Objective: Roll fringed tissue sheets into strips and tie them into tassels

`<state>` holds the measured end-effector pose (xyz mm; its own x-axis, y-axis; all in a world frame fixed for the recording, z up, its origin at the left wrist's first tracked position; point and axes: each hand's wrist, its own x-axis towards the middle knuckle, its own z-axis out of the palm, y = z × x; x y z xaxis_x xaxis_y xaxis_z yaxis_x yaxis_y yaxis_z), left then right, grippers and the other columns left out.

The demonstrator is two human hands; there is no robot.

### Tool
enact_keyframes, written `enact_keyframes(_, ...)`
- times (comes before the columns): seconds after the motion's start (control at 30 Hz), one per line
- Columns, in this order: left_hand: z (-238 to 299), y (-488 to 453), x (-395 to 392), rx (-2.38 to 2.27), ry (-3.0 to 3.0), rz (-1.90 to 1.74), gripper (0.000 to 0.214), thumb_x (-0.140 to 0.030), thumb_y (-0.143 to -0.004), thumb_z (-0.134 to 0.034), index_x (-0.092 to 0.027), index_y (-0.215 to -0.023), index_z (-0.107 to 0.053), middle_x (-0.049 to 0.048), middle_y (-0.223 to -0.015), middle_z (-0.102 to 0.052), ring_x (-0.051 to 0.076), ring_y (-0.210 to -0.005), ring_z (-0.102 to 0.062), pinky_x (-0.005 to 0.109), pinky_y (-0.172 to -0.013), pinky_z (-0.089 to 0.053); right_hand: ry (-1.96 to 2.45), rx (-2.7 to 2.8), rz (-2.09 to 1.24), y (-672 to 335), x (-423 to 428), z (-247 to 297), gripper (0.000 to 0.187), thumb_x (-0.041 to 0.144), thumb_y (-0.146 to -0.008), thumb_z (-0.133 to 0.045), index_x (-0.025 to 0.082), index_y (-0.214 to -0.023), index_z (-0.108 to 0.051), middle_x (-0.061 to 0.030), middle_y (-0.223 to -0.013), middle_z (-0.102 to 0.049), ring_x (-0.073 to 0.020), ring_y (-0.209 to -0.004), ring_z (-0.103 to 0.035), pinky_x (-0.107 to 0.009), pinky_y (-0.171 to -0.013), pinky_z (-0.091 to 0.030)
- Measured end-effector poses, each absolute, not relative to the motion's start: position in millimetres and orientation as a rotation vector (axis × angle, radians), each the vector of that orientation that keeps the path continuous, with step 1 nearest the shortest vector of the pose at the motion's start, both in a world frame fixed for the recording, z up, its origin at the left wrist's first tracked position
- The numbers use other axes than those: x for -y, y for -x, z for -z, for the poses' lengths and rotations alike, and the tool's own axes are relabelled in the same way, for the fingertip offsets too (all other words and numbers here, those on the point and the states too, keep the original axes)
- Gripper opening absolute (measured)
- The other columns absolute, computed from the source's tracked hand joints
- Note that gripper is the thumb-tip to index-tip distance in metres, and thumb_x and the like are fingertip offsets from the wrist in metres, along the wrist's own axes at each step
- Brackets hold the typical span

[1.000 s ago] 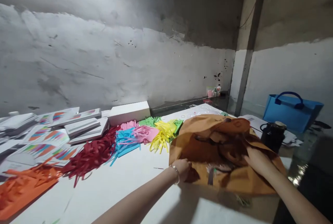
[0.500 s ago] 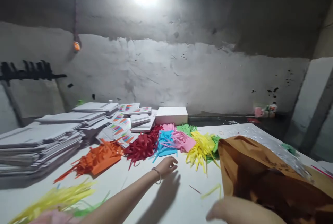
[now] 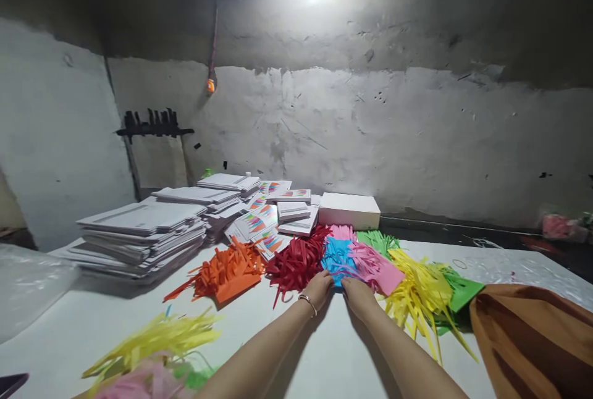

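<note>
A blue fringed paper bundle [image 3: 337, 255] lies at mid-table. My left hand [image 3: 319, 289], with a bracelet at the wrist, closes on the left corner of its near edge. My right hand [image 3: 358, 297] grips the same edge a little to the right, fingers curled and partly hidden. Left of my hands is a dark red fringed bundle [image 3: 296, 261], with an orange one [image 3: 236, 269] beyond it. On the right, a pink bundle [image 3: 377, 265] overlaps the blue one, beside a yellow bundle [image 3: 419, 288] and a green one [image 3: 463, 288].
Stacks of white flat boxes [image 3: 139, 220] stand at left. A white box [image 3: 349, 209] sits behind the bundles. A brown bag [image 3: 532, 337] lies at right, near bubble wrap [image 3: 514, 266]. Loose yellow strips [image 3: 162, 337] are at the near left.
My left hand has moved forward onto the blue bundle's near edge. My right hand has left the brown bag's side and joined it there. The view has turned left.
</note>
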<state>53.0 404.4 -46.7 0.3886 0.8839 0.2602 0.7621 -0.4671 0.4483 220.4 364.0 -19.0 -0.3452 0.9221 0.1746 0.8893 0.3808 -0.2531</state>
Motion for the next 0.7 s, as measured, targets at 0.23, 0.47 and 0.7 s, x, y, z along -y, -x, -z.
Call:
enact_keyframes(0.23,66,-31,-391,-1.492,-2.187,-0.93,0.027,-0.034,-0.099,-0.061,-0.017,-0.12,-0.063,0.0088,-0.121,-0.066,0.023,-0.102,-0.066,0.044,-0.088,-0.057,1.637,2.288,-0.199,-242,-373,40,0.026,0.036,-0.098,-0.063,0.017,-0.116,-0.064,-0.0068,-0.119,-0.066,-0.0214,-0.104,-0.065,-0.044,-0.091,-0.055)
enact_keyframes(0.47,78,-56,-379,-1.367,-2.16,-0.911,0.027,-0.034,-0.097,-0.064,-0.016,-0.117,-0.065,0.008,-0.117,-0.067,0.022,-0.1,-0.067,0.044,-0.088,-0.057,1.566,2.204,-0.264,-272,-342,52,0.02,0.034,-0.098,-0.063,0.015,-0.103,-0.066,-0.0028,-0.1,-0.069,-0.0169,-0.09,-0.068,-0.037,-0.082,-0.057)
enact_keyframes(0.7,81,-59,-392,-1.434,-1.949,-1.307,0.034,-0.033,-0.098,-0.062,-0.019,-0.128,-0.06,0.0108,-0.134,-0.06,0.027,-0.117,-0.061,0.05,-0.097,-0.053,1.463,2.285,-0.271,-265,-344,53,0.021,0.035,-0.094,-0.068,0.016,-0.104,-0.067,-0.0052,-0.111,-0.068,-0.0211,-0.104,-0.066,-0.044,-0.092,-0.054)
